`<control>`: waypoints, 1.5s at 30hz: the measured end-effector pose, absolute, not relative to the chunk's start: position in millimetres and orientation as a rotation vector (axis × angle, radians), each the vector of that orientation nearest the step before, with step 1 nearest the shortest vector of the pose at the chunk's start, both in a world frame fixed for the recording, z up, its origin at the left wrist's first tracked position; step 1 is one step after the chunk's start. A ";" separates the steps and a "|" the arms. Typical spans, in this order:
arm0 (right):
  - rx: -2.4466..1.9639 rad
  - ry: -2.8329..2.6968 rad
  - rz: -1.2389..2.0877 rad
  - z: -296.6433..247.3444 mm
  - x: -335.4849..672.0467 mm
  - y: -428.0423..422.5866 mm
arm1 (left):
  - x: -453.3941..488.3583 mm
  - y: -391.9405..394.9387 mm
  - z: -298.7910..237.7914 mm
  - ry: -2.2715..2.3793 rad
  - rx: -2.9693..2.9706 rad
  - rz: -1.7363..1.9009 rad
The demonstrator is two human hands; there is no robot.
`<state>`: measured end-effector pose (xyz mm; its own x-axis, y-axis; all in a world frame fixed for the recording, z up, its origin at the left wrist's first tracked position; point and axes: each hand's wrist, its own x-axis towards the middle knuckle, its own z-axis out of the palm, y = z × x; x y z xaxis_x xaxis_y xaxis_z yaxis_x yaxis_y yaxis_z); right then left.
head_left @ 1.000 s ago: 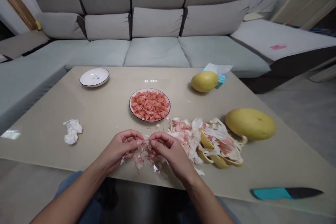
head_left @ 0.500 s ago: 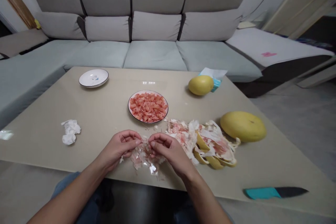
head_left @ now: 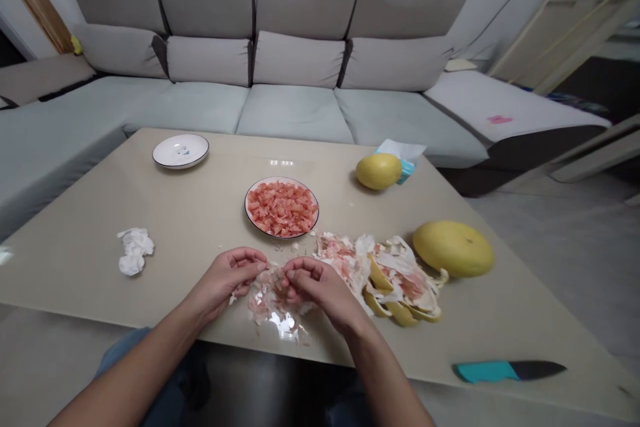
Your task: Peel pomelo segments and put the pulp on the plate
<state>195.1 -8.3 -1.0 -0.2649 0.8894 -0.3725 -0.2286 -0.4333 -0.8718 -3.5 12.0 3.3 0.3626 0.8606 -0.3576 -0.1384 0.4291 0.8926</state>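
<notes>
Two bare hands, the left hand (head_left: 225, 280) and the right hand (head_left: 320, 290), curl inward, their fingertips pinching a scrap of pale pomelo membrane (head_left: 270, 300) flecked with pink, over a loose heap on a beige glossy table (head_left: 100, 267). Near right lie one black-bladed knife with a teal handle (head_left: 505, 370) and one heap of yellow-skinned peel (head_left: 385, 280). Beyond are one crumpled white tissue (head_left: 134, 251) at left, one whole yellow pomelo (head_left: 453, 249) at right, one round black-rimmed white plate (head_left: 246, 207) of pink pulp pieces (head_left: 281, 207), a second yellow pomelo (head_left: 379, 171), one small white dish (head_left: 180, 150), and one long grey sofa (head_left: 295, 107)
</notes>
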 end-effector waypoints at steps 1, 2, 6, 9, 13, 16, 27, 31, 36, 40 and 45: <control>-1.167 -0.899 1.797 -1.7 195.6 -7.8 | -4.1 12.6 2.7 0.983 0.893 0.777; -1.167 -0.887 1.790 -2.3 196.0 -7.4 | -4.8 13.2 2.1 0.982 0.890 0.785; -1.183 -0.857 1.747 -3.6 197.0 -6.3 | -6.4 15.2 1.5 0.977 0.886 0.784; -1.199 -0.887 1.706 -5.8 196.9 -6.3 | -6.3 14.9 2.9 0.956 0.876 0.737; -1.219 -1.032 1.637 -11.7 194.2 -6.7 | -6.3 12.4 4.8 0.905 0.863 0.680; -1.205 -1.184 1.667 -15.1 189.1 -7.7 | -6.6 11.2 4.3 0.880 0.856 0.663; -1.214 -1.211 1.768 -0.3 192.9 -14.2 | -7.7 13.5 2.0 0.909 0.848 0.695; -1.273 -1.281 1.781 6.6 196.7 -18.0 | -6.1 13.5 -0.3 0.905 0.867 0.684; -1.239 -1.350 1.815 8.8 202.7 -21.5 | -11.6 18.3 -4.5 0.931 0.886 0.729; -1.326 -1.441 1.491 15.8 205.6 -4.8 | -17.0 23.3 -7.7 0.903 0.910 0.768; -1.348 -1.539 1.001 32.5 195.0 53.4 | -17.8 27.6 -9.9 0.864 0.902 0.811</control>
<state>195.0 53.4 32.5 -0.0712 0.9938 0.0850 0.3253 0.1037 -0.9399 -17.8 27.6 -9.9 0.4184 0.8655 -0.2754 -0.2201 0.3908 0.8938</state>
